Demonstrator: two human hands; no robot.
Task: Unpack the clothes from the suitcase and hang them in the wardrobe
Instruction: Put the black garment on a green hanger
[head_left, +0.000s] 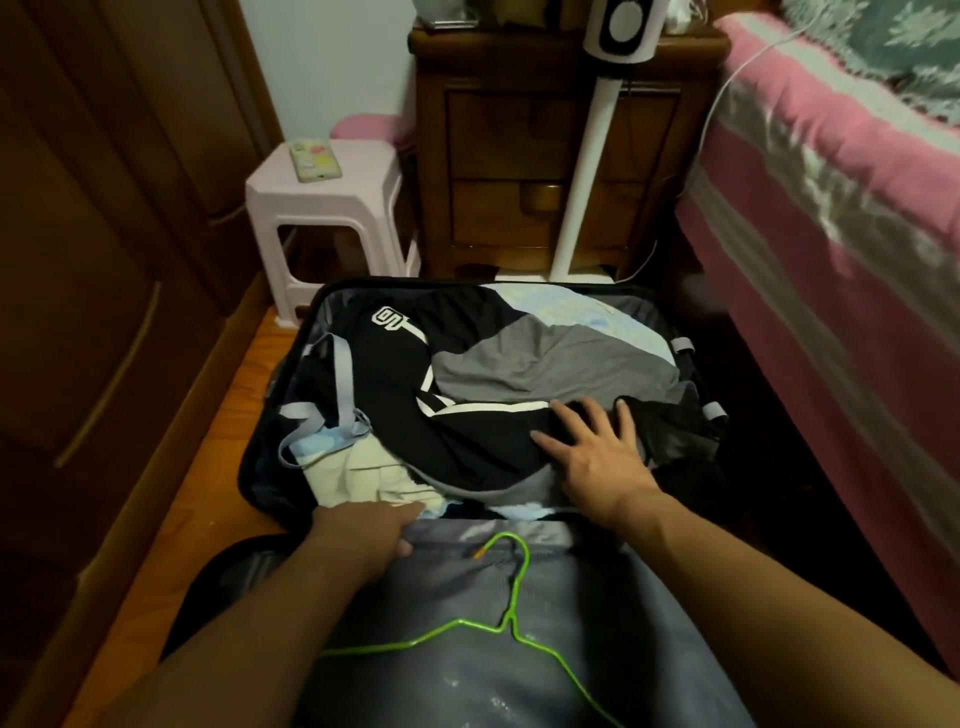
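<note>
right hand (597, 457) flat, fingers spread and straight, pressing on the black garment with white stripes (415, 405) at the near right of the pile. left hand (374, 530) at the near edge of the pile, fingers tucked in under the cream garment (358, 478) and mostly hidden; whether gripping cloth or merely pushed in, cannot tell.

suitcase (270, 467) lying open on the wooden floor (208, 467), far half packed full. contents noted: black striped garment with a white logo across the left and centre; grey garment (545, 364) over it at the right; pale blue fabric (561, 306) at the far edge; cream garment at the near left; loose grey packing straps (343, 384) draped on the left side of the pile.

near half of the case covered by a grey-blue zipped lining (519, 649), with a green wire hanger (498, 613) lying on top, hook toward the clothes, between the two forearms.

dark wooden wardrobe (93, 260) along the left, doors closed. pink plastic stool (322, 208) beyond the case, a phone (314, 161) on its seat. wooden nightstand (519, 156) and white stand pole (587, 171) behind; bed with pink cover (831, 234) at the right.
</note>
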